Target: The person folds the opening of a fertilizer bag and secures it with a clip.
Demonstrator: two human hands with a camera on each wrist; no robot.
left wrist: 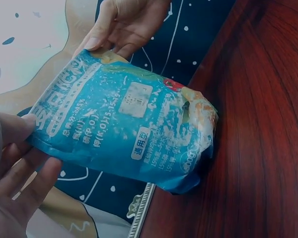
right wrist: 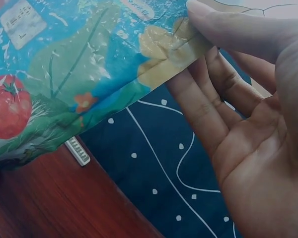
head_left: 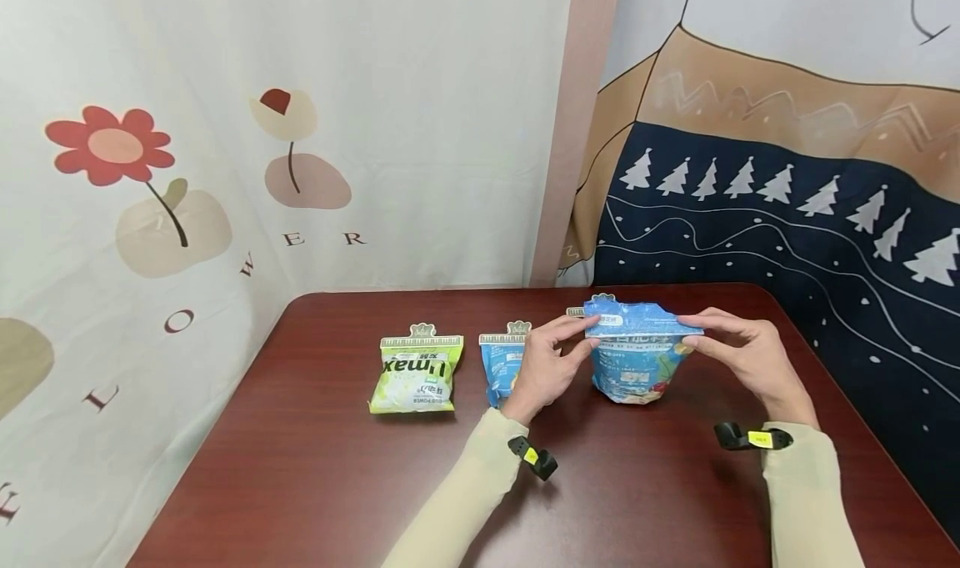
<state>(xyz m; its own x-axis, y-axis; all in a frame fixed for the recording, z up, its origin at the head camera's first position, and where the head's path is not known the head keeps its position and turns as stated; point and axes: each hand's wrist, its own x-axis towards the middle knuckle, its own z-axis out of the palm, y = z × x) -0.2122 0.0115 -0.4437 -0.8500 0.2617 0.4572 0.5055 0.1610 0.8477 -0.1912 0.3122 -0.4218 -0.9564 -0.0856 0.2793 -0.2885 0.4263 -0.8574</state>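
My two hands hold a blue plastic fertilizer bag upright by its upper corners, at the right part of the table. The left hand pinches one corner between thumb and fingers; my right hand pinches the opposite one. The bag's top edge looks folded over in the head view. Printed text and an N-P-K label cover its front, and a tomato is pictured near its side. Behind the bag lies a metal bag clip, mostly hidden by it.
Left of my hands lie a green Umax bag and a smaller-looking blue bag, partly covered by my left hand. Each has a metal clip across its top. Printed curtains hang behind the dark red table.
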